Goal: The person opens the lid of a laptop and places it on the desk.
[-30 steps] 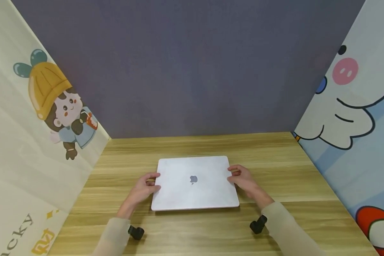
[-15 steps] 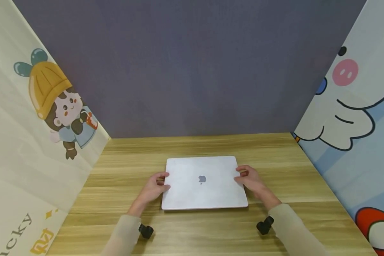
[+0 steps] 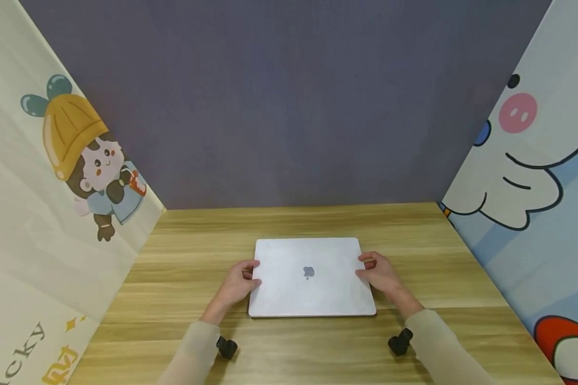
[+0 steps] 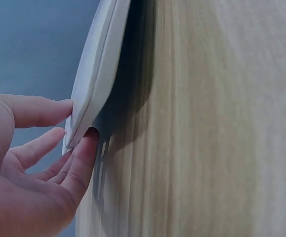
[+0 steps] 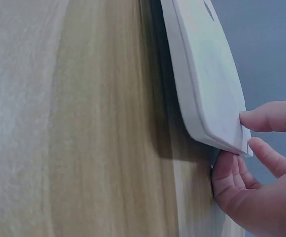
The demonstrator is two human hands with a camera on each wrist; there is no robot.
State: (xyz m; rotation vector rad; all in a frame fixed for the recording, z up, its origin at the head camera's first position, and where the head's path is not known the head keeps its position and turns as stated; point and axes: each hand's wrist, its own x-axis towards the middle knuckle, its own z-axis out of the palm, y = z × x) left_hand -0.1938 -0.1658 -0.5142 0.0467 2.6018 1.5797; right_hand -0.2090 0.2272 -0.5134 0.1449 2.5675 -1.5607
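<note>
- Currently, a closed silver laptop (image 3: 313,299) lies lid up above the wooden table (image 3: 318,355), near its middle from left to right, its dark logo (image 3: 309,272) facing upward.
- Apart from each other, both hands grip it: the left hand (image 3: 237,283) pinches the left edge, the right hand (image 3: 381,274) the right edge.
- On each side the thumb presses the lid while fingers tuck under the edge, and a shadow darkens the tabletop below.
- Beyond the table's far edge stands a dark grey wall (image 3: 289,107).
- Cartoon-printed panels flank it, left (image 3: 9,214) and right (image 3: 520,176).
</note>
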